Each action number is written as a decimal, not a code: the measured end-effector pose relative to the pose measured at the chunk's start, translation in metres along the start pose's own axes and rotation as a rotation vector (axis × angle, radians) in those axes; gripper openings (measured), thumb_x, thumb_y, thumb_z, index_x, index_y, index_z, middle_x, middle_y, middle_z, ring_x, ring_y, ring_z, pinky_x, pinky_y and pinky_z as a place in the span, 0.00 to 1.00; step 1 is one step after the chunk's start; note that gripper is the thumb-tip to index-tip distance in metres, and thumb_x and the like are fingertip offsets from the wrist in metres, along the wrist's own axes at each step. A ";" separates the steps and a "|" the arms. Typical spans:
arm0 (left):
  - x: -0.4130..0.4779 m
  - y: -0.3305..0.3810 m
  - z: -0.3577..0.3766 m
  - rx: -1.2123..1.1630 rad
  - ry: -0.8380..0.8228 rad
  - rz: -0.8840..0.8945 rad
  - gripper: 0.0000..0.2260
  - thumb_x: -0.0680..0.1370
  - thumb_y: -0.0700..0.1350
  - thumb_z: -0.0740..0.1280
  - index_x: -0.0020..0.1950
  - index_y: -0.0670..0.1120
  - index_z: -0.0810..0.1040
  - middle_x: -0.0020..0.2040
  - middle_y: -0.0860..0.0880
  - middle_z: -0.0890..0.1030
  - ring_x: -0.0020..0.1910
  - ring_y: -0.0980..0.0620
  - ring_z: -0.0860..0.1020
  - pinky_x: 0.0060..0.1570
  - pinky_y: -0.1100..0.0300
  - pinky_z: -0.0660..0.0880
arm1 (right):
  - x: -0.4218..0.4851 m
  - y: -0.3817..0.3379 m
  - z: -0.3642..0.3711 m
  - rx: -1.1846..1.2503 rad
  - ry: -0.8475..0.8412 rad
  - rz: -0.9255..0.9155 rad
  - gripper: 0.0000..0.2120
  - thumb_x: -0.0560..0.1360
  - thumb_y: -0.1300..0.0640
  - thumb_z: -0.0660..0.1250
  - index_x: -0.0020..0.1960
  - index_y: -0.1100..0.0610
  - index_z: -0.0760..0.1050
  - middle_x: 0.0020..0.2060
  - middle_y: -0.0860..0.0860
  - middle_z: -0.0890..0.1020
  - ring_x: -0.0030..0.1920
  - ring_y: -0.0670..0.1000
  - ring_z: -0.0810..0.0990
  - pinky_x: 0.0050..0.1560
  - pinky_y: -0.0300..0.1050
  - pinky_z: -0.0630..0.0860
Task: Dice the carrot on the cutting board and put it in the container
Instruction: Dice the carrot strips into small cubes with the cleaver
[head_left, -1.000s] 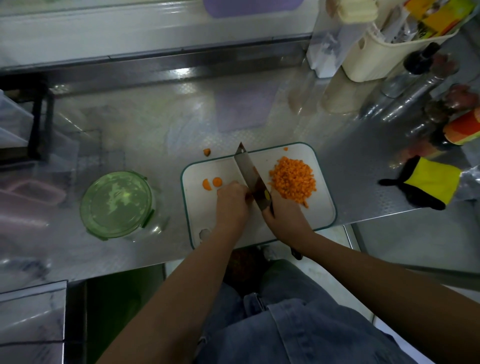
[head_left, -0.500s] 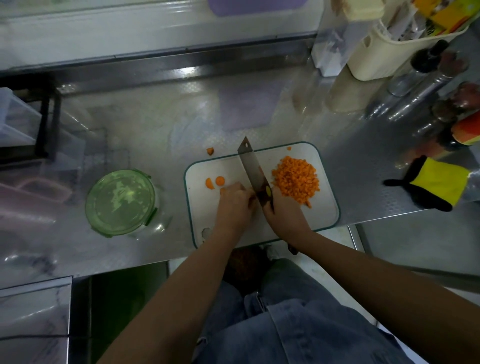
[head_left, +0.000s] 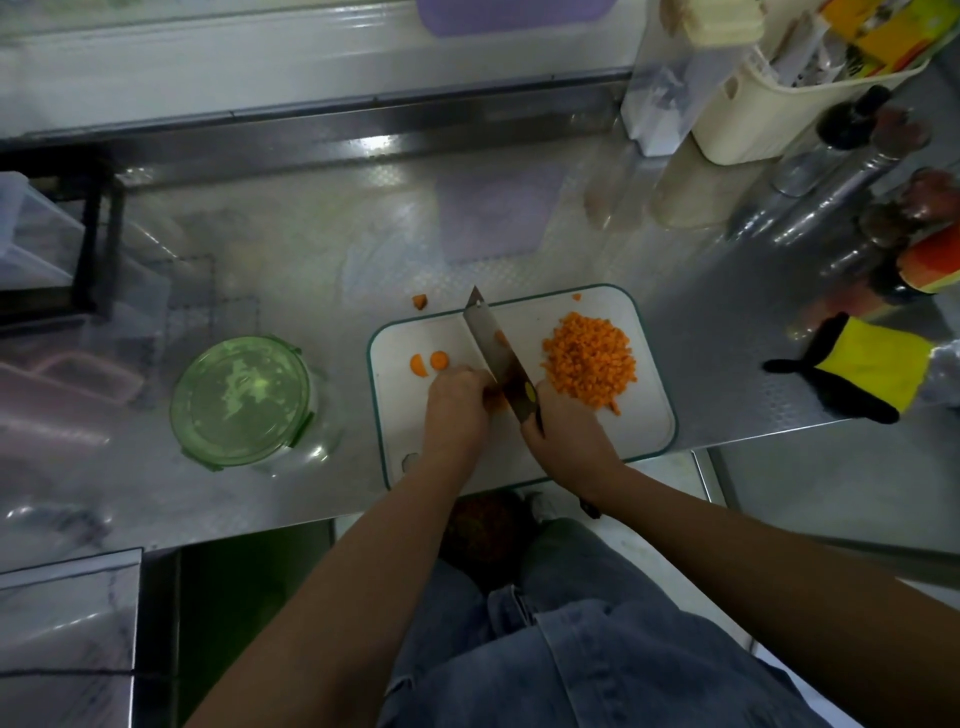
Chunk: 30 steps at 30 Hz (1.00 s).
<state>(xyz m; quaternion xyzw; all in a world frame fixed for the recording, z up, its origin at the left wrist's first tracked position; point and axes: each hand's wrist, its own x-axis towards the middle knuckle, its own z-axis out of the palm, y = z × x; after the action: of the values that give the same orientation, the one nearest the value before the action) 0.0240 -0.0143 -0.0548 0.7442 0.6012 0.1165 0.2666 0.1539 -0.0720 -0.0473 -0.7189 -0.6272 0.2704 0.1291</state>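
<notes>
A white cutting board (head_left: 644, 415) with a green rim lies on the steel counter. On its right side is a heap of diced carrot (head_left: 589, 361). Two carrot slices (head_left: 428, 362) lie at its left, and one stray carrot bit (head_left: 420, 301) sits on the counter beyond the board. My right hand (head_left: 563, 434) grips the handle of a cleaver (head_left: 493, 348), whose blade points away across the board. My left hand (head_left: 457, 408) curls over a small carrot piece (head_left: 496, 402) pressed against the blade, mostly hidden under its fingers. A round glass container with a green lid (head_left: 241, 397) stands left of the board.
A yellow and black glove (head_left: 862, 371) lies right of the board. Bottles and jars (head_left: 883, 208) and a cream basket (head_left: 769, 114) crowd the back right corner. Clear plastic boxes (head_left: 31, 234) stand at far left. The counter's front edge runs just under the board.
The knife and both hands stay almost in place on the board; the view shifted slightly. The carrot heap and slices have not moved.
</notes>
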 end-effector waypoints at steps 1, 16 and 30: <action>0.000 0.000 0.001 -0.002 0.000 -0.004 0.08 0.74 0.37 0.66 0.46 0.44 0.85 0.40 0.44 0.79 0.37 0.50 0.73 0.37 0.62 0.62 | 0.000 -0.001 0.001 -0.011 0.000 0.001 0.03 0.76 0.60 0.59 0.47 0.60 0.68 0.34 0.54 0.72 0.35 0.57 0.74 0.33 0.50 0.68; -0.010 -0.015 0.003 0.073 -0.048 0.103 0.11 0.70 0.44 0.72 0.50 0.41 0.81 0.46 0.42 0.76 0.48 0.41 0.73 0.46 0.53 0.69 | 0.011 -0.002 -0.003 0.022 0.023 -0.026 0.07 0.78 0.60 0.59 0.53 0.63 0.68 0.33 0.54 0.72 0.32 0.54 0.72 0.31 0.47 0.63; -0.010 -0.012 0.007 0.113 0.031 -0.025 0.03 0.73 0.38 0.69 0.40 0.41 0.82 0.39 0.43 0.77 0.43 0.44 0.74 0.39 0.58 0.64 | 0.004 -0.003 -0.001 -0.088 -0.051 -0.084 0.04 0.76 0.59 0.59 0.49 0.59 0.66 0.34 0.55 0.75 0.33 0.57 0.74 0.32 0.47 0.65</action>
<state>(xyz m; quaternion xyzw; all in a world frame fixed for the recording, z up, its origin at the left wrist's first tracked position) 0.0143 -0.0239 -0.0655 0.7486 0.6202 0.0907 0.2160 0.1519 -0.0672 -0.0463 -0.6899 -0.6711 0.2550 0.0926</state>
